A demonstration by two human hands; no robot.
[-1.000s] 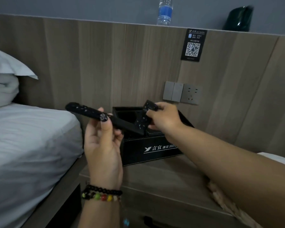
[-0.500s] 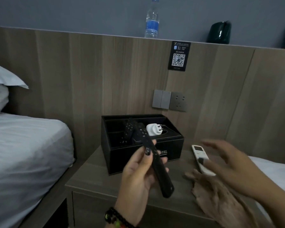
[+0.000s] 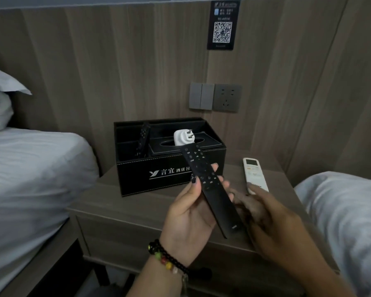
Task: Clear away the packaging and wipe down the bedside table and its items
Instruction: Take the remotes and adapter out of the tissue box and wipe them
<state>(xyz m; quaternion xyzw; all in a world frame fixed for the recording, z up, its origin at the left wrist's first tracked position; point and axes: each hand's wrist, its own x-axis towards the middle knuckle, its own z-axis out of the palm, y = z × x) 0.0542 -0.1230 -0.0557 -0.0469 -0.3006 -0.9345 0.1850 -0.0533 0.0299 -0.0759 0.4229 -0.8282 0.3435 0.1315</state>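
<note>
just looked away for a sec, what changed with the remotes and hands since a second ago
The right hand let go of the second black remote, now standing in the organiser box, and dropped toward the table. The left hand keeps its hold on the black remote, now lower.

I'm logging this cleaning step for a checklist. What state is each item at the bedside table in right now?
Black remote: held in the left hand, buttons up, above the bedside table.
Second black remote: standing tilted in the organizer box.
White plug adapter: resting on the box's tissue slot, prongs up.
White remote: lying flat on the table, screen up.
Right hand: open, fingers reaching toward the table; what it touches is unclear.
</note>
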